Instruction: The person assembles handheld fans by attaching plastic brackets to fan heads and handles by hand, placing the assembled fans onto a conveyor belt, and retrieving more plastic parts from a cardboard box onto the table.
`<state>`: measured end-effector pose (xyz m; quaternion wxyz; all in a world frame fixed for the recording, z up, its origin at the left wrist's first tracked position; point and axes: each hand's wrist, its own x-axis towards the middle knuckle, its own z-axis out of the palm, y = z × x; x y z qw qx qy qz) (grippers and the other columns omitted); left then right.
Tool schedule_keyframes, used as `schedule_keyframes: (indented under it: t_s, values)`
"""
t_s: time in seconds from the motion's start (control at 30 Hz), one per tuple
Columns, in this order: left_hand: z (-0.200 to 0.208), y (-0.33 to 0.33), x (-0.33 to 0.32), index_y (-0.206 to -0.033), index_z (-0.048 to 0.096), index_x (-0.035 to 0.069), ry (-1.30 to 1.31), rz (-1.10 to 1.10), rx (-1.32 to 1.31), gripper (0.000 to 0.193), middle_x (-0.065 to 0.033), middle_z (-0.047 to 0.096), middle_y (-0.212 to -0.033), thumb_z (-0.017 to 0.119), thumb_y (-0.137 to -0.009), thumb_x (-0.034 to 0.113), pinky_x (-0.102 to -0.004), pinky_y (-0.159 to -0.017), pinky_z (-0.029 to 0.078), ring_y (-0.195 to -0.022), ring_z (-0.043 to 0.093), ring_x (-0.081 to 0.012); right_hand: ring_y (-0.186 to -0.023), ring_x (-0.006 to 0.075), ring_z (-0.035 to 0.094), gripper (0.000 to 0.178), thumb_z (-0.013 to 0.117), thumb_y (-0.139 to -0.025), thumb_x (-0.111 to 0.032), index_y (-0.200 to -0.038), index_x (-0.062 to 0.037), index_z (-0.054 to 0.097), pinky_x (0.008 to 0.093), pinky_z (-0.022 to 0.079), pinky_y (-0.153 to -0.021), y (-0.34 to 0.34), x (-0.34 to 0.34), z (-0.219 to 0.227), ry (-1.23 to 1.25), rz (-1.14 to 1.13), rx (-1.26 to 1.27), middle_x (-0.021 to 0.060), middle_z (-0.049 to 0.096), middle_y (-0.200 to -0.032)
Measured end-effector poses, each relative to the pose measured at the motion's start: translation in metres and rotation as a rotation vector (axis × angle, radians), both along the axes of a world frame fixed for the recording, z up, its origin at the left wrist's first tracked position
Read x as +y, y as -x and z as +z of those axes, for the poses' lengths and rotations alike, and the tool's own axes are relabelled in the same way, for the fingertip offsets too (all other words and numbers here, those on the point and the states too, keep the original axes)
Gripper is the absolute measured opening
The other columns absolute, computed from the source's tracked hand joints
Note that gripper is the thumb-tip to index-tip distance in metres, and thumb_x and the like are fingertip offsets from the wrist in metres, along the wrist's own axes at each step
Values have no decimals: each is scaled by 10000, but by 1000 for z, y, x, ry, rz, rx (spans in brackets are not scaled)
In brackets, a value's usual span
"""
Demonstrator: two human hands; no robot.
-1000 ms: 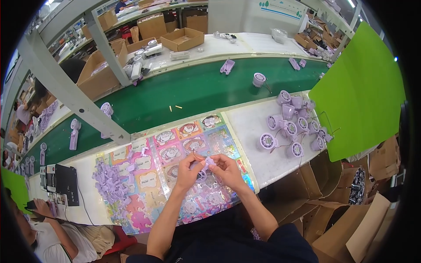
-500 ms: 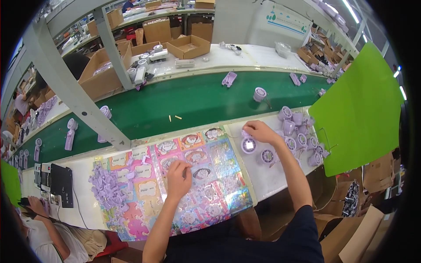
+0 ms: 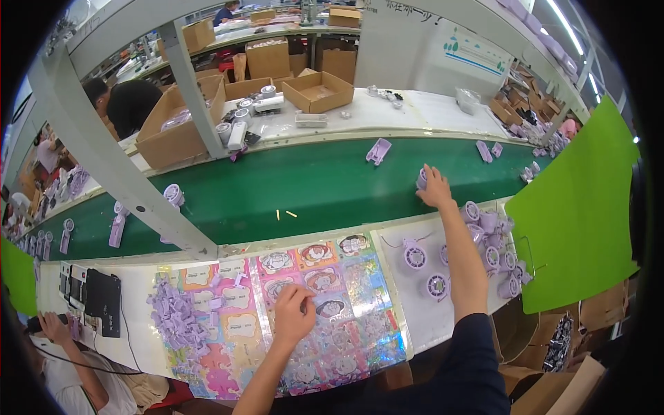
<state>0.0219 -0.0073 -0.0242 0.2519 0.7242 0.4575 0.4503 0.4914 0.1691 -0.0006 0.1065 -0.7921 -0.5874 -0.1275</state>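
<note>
Out over the green conveyor belt, my right hand [image 3: 436,188] has its fingers closed round a small lilac fan head [image 3: 420,181], which they partly cover. My left hand [image 3: 294,315] is curled with thumb and fingertips together, low over a colourful printed sheet [image 3: 242,360]. Whatever its fingers hold, if anything, is hidden. On the white table near my right forearm lie two round lilac fan heads, one [image 3: 415,258] with wires at its back and another [image 3: 437,286] closer to me. A cluster of more fan heads [image 3: 492,258] stands right of that forearm.
A heap of small lilac plastic parts [image 3: 176,315] covers the sheet's left side. The green belt [image 3: 277,187] carries lilac casings [image 3: 378,151] and handheld fans [image 3: 117,227]. A green panel [image 3: 581,214] rises at the right, a grey post [image 3: 131,159] at left. Another person's hand [image 3: 55,326] is lower left.
My right hand has left the fan head on the table and reached forward to the one on the belt. My left hand stays over the sheet. The view has shifted slightly.
</note>
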Motion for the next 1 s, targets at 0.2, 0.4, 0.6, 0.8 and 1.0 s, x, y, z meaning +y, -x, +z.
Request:
schedule_keyframes:
  t_s: [0.2,0.4,0.6,0.8,1.0]
  values:
    - [-2,1,0,-851,654,19,-60,8,6,125,-118,609,-866,636,-734,-22,-401,-723,493,-810,606,-311,-1095,401,618,720,842,-722,-309,-1337,-116,520,476,538,-910,41,2,32,134,23,156,157,547,-1261]
    - [8,4,-7,-1180,622,54,64,5,21,447,-143,618,-985,737,-751,106,-423,-792,505,-884,614,-328,-1019,395,640,679,850,-686,-405,-1215,-74,583,479,560,-839,171,-53,77,118,464,177,202,561,-1164]
    - [14,-3,-8,-1330,523,4,-85,-3,-84,789,-154,568,-1240,901,-678,236,-399,-938,485,-1109,584,-305,-1006,418,636,649,797,-745,-464,-1180,-29,591,489,531,-864,283,-127,54,208,912,387,217,592,-1132]
    - [-50,20,-9,-1276,591,44,53,-17,-98,653,-165,616,-1198,878,-725,244,-449,-1001,428,-1141,562,-297,-1049,403,627,417,710,-811,-274,-1109,2,619,508,525,-860,401,-146,100,311,1044,608,212,632,-1108]
    - [-4,13,-4,-1122,648,48,-52,-21,-115,529,-140,661,-1062,884,-657,135,-414,-885,504,-974,634,-314,-1047,360,628,377,678,-770,-151,-1129,-45,629,462,528,-848,503,-177,23,81,1235,355,207,608,-1120]
